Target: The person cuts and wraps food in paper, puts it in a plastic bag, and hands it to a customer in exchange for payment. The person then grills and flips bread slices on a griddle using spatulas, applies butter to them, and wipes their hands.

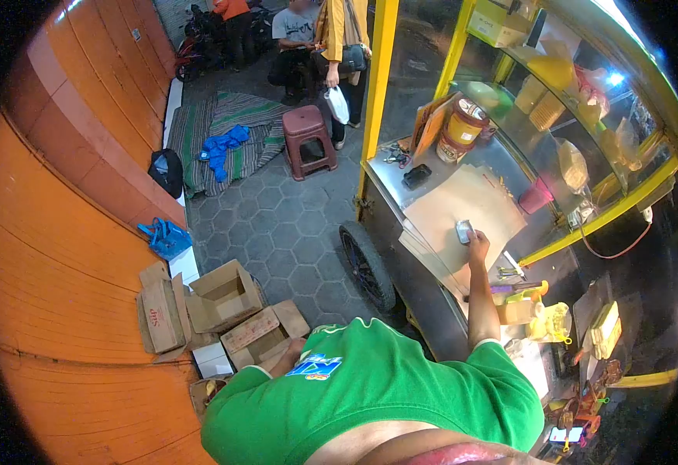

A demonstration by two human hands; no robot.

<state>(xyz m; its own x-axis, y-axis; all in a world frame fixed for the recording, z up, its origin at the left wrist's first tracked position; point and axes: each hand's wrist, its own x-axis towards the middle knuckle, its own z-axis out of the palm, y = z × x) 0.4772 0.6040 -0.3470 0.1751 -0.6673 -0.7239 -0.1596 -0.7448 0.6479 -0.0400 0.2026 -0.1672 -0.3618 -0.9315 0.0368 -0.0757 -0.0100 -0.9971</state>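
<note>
My right hand (477, 245) reaches over the cart counter and is closed on a small silvery, flat rectangular item (464, 231); its exact kind is too small to tell. Beneath it, large brown paper sheets (439, 209) lie stacked on the metal counter. Down at my left side, my left hand (291, 353) is near an open cardboard box (257, 333). My green shirt partly covers that hand, and its fingers cannot be made out.
Buckets (463, 130) and a black object (416, 177) stand farther along the counter. A glass case with yellow posts (381, 77) rises at right. More boxes (222, 298), a brown stool (308, 143) and a striped mat (261, 124) are on the paving. Several people are beyond.
</note>
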